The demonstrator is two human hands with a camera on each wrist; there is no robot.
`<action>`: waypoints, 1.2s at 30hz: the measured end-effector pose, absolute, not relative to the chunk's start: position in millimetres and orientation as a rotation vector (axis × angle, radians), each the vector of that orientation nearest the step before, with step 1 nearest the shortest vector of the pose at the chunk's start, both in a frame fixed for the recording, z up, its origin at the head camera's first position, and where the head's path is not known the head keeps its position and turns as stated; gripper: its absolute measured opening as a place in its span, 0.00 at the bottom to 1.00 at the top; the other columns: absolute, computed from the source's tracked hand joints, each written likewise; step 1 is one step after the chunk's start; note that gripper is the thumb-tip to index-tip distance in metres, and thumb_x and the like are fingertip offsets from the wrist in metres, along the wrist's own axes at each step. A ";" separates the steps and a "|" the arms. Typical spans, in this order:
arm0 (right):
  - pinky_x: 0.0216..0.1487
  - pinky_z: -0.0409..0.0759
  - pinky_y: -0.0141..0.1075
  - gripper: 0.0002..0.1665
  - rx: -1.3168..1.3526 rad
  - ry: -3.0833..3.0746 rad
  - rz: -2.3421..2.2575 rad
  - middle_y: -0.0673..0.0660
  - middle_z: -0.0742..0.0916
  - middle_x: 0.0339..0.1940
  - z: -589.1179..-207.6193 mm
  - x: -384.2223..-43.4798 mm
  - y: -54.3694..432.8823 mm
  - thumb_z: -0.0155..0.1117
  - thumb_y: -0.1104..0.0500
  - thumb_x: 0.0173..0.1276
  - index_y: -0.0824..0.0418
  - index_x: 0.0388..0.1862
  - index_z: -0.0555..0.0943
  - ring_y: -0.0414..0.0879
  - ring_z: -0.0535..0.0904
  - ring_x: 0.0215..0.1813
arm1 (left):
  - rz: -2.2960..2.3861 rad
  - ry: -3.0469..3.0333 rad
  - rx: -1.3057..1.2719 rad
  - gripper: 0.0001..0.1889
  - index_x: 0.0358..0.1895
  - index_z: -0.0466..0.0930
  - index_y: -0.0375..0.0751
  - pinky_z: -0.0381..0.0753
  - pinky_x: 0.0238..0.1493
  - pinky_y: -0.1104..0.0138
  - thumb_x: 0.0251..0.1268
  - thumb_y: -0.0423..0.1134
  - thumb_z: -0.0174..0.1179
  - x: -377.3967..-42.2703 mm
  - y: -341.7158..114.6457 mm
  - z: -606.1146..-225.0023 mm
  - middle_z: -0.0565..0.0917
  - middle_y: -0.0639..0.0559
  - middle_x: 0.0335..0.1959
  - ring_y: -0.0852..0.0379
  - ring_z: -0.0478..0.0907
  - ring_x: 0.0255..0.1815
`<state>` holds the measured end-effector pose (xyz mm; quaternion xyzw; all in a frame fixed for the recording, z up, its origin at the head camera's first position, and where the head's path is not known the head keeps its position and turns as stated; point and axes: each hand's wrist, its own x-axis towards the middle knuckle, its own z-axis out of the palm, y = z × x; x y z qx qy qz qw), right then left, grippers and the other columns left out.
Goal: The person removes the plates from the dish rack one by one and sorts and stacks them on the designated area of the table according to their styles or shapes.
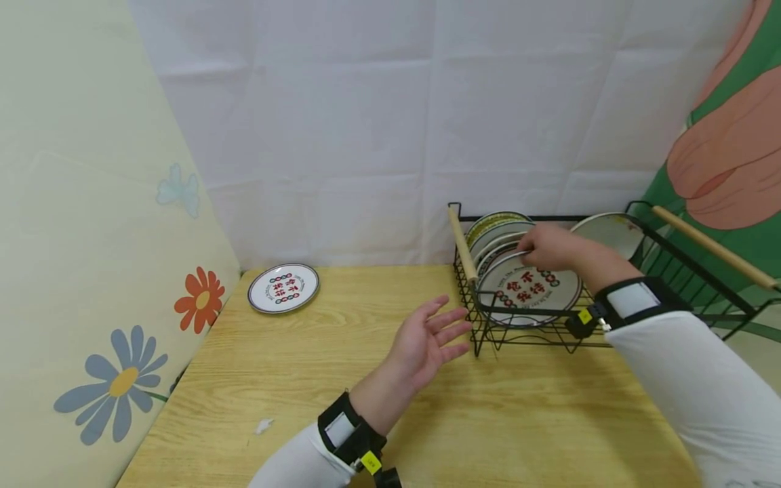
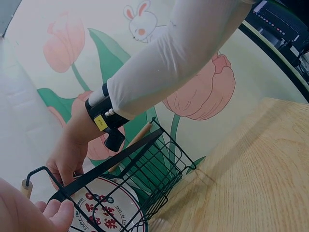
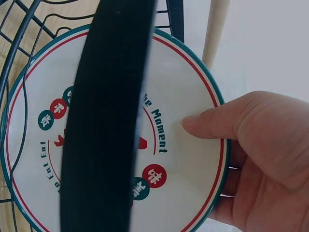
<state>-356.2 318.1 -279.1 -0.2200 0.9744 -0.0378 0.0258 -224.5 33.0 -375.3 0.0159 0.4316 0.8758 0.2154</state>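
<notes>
My right hand [image 1: 558, 249] pinches the upper rim of a round white plate [image 1: 531, 295] with red characters, which stands in a black wire dish rack [image 1: 691, 264]. In the right wrist view the thumb [image 3: 207, 123] lies on the plate's face, and the other fingers go behind its teal-edged rim. A black rack bar hides the plate's middle there. Left of the rack, my left hand [image 1: 424, 342] is held palm up with fingers spread, holding nothing. Its fingertips are near the rack's front left corner.
Several plates [image 1: 497, 227] stand behind the held one, and another plate [image 1: 610, 230] leans farther right in the rack. Wooden handles [image 1: 462, 244] top the rack's ends. A similar white plate [image 1: 283, 288] lies on the wooden table [image 1: 293, 379] at the back left.
</notes>
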 end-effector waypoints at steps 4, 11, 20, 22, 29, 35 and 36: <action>0.37 0.80 0.45 0.09 -0.718 3.002 -0.032 0.55 0.89 0.35 -277.4 -356.3 320.0 0.63 0.65 0.70 0.64 0.43 0.89 0.44 0.80 0.31 | 2.422 1.209 0.049 0.25 0.74 0.68 0.49 0.84 0.59 0.53 0.79 0.50 0.47 -223.3 33.9 -374.4 0.79 0.39 0.68 0.44 0.82 0.63; 0.43 0.83 0.51 0.10 -0.728 3.031 -0.007 0.62 0.89 0.41 -263.2 -352.2 325.2 0.64 0.66 0.70 0.67 0.46 0.89 0.49 0.83 0.37 | 2.393 1.238 0.092 0.26 0.74 0.67 0.50 0.83 0.62 0.51 0.79 0.50 0.47 -223.2 35.7 -374.8 0.76 0.37 0.71 0.46 0.82 0.63; 0.36 0.83 0.44 0.11 -0.636 3.053 -0.087 0.60 0.89 0.35 -225.3 -347.6 329.3 0.60 0.66 0.72 0.68 0.45 0.88 0.48 0.82 0.32 | 2.394 1.242 0.092 0.26 0.75 0.67 0.50 0.80 0.65 0.48 0.79 0.50 0.46 -224.0 36.9 -374.0 0.78 0.39 0.69 0.44 0.81 0.64; 0.32 0.81 0.41 0.11 -0.655 3.064 -0.090 0.58 0.88 0.31 -214.7 -347.1 329.6 0.59 0.67 0.71 0.68 0.43 0.88 0.47 0.81 0.28 | 2.400 1.239 0.091 0.26 0.75 0.67 0.50 0.82 0.63 0.49 0.79 0.50 0.46 -224.7 36.6 -373.9 0.79 0.40 0.69 0.48 0.83 0.61; 0.32 0.81 0.38 0.14 -0.577 3.073 -0.105 0.60 0.89 0.32 -177.3 -346.2 329.6 0.59 0.64 0.73 0.71 0.47 0.87 0.48 0.83 0.29 | 2.419 1.230 0.104 0.27 0.76 0.65 0.50 0.81 0.65 0.49 0.79 0.50 0.47 -228.7 32.5 -371.5 0.79 0.40 0.69 0.44 0.80 0.66; 0.33 0.78 0.39 0.17 -0.525 3.076 -0.157 0.57 0.89 0.30 -156.4 -347.0 336.0 0.58 0.59 0.77 0.71 0.49 0.86 0.47 0.82 0.30 | 2.427 1.231 0.117 0.27 0.77 0.63 0.50 0.82 0.64 0.51 0.79 0.51 0.46 -235.2 27.9 -369.5 0.77 0.40 0.71 0.41 0.78 0.69; 0.33 0.78 0.39 0.17 -0.509 3.075 -0.186 0.57 0.89 0.30 -154.1 -347.2 337.8 0.58 0.58 0.78 0.71 0.49 0.86 0.47 0.82 0.30 | 2.431 1.233 0.119 0.27 0.77 0.63 0.51 0.81 0.65 0.50 0.79 0.52 0.46 -236.1 27.2 -369.0 0.77 0.40 0.71 0.41 0.78 0.69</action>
